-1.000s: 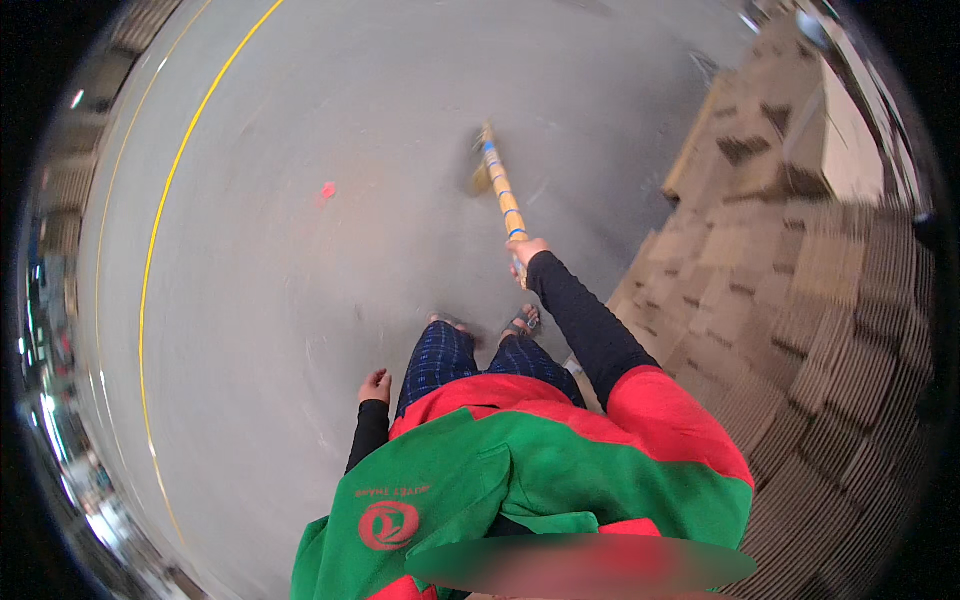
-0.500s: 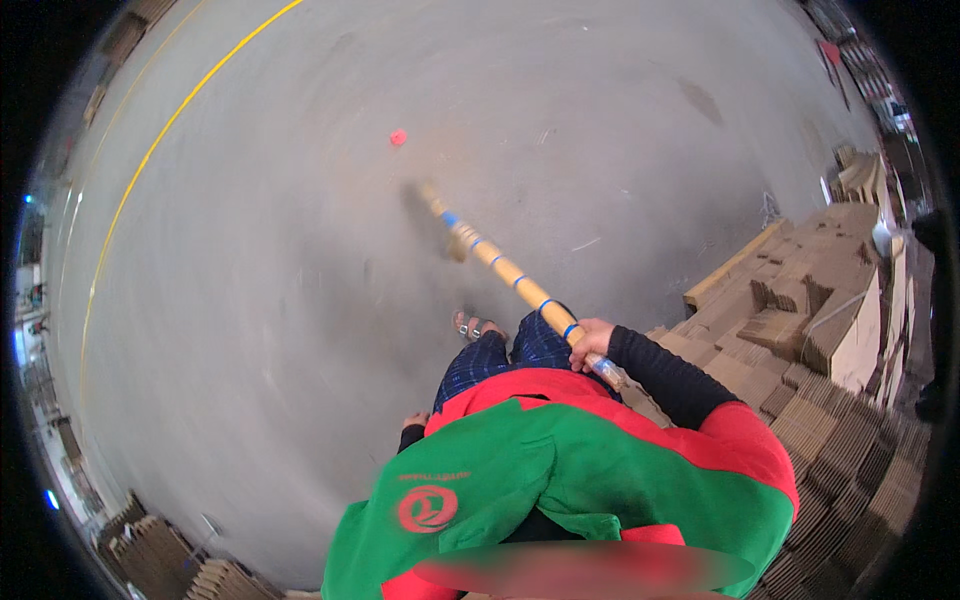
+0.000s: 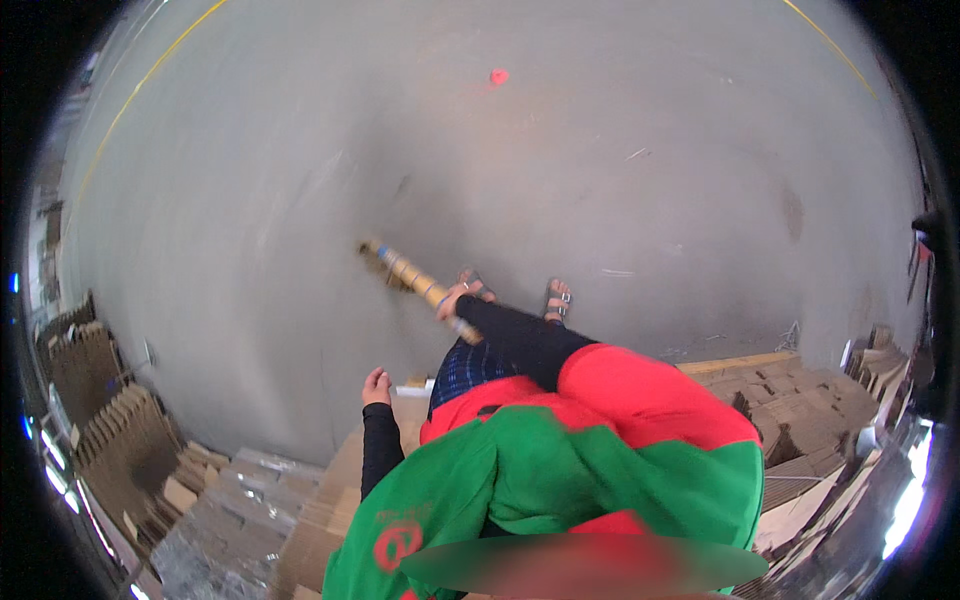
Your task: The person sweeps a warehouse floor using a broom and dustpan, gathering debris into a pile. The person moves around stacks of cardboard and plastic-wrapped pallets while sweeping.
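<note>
Right hand [image 3: 452, 301] crosses the body, wrapped round the banded stick [image 3: 412, 277] at 10 o'clock; left hand [image 3: 376, 386] loose, half-curled, at 8. Floor [image 3: 600, 190] extends toward 12, cardboard stacks [image 3: 810, 412] edging it at 4 and 8

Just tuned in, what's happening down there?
A person's right hand grips what looks like a broom, held across the body with its far end toward the left. Whether that end touches the floor is unclear. The left hand hangs empty at the side. A small red thing lies on the floor ahead, and cardboard stacks stand on both sides.
</note>
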A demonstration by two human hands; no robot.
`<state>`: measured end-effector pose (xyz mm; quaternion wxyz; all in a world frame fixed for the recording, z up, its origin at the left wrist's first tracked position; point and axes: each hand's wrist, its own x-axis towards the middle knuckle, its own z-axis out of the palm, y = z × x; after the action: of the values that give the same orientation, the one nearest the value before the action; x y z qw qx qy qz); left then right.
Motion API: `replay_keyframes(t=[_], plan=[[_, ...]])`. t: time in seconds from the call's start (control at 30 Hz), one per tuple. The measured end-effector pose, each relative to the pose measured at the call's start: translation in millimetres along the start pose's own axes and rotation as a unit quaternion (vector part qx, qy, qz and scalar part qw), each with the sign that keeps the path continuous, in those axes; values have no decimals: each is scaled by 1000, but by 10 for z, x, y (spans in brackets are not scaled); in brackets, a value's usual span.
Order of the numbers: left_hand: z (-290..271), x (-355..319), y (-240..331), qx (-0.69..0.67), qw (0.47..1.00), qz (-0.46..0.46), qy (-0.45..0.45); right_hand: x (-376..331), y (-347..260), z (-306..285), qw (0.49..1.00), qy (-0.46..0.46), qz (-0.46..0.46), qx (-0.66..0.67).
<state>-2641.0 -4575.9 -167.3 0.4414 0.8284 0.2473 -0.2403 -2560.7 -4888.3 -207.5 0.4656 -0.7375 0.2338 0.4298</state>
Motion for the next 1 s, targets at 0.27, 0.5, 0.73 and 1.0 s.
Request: replay_keyframes(t=[0.27,0.5,0.73,1.0], plan=[[242,-1059,-1522,302,947,-63,93,-1331,2835,-1848,859,77,83,499],[1350,-608,-418,203,974,99,-9,-2413,3690,-2745,780,176,100,592],[2021,-531,644,-48,994,91,-34,-3559,3254,-2671,868,71,18,491],[2027,-1067,263,257,963,38,-69,-1948,2666,-1750,910,-217,-45,351]])
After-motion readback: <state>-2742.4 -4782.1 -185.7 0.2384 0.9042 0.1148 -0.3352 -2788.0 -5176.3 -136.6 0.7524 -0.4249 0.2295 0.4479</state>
